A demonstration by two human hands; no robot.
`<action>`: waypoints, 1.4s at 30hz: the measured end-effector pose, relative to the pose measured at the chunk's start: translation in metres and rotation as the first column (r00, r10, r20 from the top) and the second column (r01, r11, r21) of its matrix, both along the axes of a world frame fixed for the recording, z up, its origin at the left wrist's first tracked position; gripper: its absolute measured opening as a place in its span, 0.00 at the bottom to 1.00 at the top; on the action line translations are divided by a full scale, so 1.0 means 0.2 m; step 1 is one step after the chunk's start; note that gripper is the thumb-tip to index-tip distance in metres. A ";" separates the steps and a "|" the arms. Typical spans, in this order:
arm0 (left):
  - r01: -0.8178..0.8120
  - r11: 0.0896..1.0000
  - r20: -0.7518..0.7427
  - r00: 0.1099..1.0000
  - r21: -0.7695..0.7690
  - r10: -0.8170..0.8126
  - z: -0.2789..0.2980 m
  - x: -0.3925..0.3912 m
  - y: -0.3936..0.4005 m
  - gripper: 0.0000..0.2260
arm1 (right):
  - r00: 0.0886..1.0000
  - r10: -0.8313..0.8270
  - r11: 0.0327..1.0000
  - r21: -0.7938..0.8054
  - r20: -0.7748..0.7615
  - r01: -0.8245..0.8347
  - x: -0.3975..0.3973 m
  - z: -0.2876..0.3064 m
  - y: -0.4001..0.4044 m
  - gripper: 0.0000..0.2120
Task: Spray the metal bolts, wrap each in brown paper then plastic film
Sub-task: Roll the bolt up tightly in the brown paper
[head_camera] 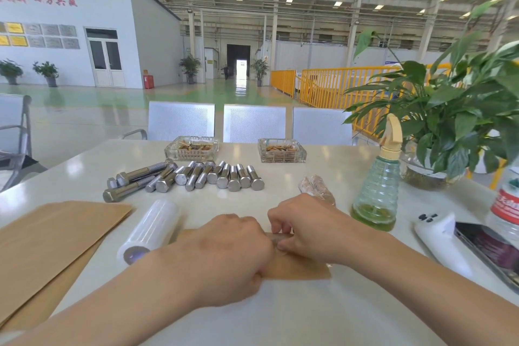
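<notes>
Both my hands work on a sheet of brown paper near the table's front middle. My left hand curls over its left part, and my right hand pinches the rolled edge. Whatever lies inside the paper is hidden. Several bare metal bolts lie in a row further back. Two wrapped bolts in plastic film rest just beyond my right hand. A roll of plastic film lies to the left, beside a stack of brown paper sheets. A spray bottle with green liquid stands at the right.
Two glass ashtrays sit at the table's far side. A potted plant, a water bottle, a white device and a phone crowd the right edge. Metal chairs stand behind the table.
</notes>
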State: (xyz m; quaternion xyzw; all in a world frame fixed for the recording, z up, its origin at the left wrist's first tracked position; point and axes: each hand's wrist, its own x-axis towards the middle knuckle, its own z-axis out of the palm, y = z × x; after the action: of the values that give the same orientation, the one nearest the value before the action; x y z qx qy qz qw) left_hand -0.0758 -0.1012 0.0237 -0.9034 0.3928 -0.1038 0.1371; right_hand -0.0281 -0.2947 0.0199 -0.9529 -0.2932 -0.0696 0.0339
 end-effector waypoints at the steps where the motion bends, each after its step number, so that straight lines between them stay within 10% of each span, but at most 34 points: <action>1: -0.003 1.000 -0.012 1.000 -0.021 0.003 0.00 0.00 0.00 0.06 | 1.000 -0.011 1.000 0.011 -0.010 0.011 0.00 0.00 0.00 0.07; 29: -0.292 0.744 -0.354 0.932 -0.602 0.079 -0.01 0.17 0.14 0.06 | 0.974 -0.153 0.982 0.082 -0.169 0.169 -0.02 0.11 0.03 0.05; 35: -0.306 0.720 -0.345 0.933 -0.622 0.098 -0.03 0.21 0.13 0.07 | 0.946 -0.189 0.966 0.122 -0.264 0.227 -0.02 0.15 -0.01 0.30; 42: -0.338 0.718 -0.374 0.920 -0.609 0.116 0.00 0.23 0.13 0.06 | 0.954 -0.164 0.981 0.065 -0.252 0.185 -0.05 0.16 -0.03 0.12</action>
State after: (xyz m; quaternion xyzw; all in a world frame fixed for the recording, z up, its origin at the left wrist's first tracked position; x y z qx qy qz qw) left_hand -0.0298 -0.0744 0.0232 -0.9389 0.2313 -0.0755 -0.2435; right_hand -0.0391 -0.3007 0.0515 -0.9739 -0.1980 0.0331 0.1055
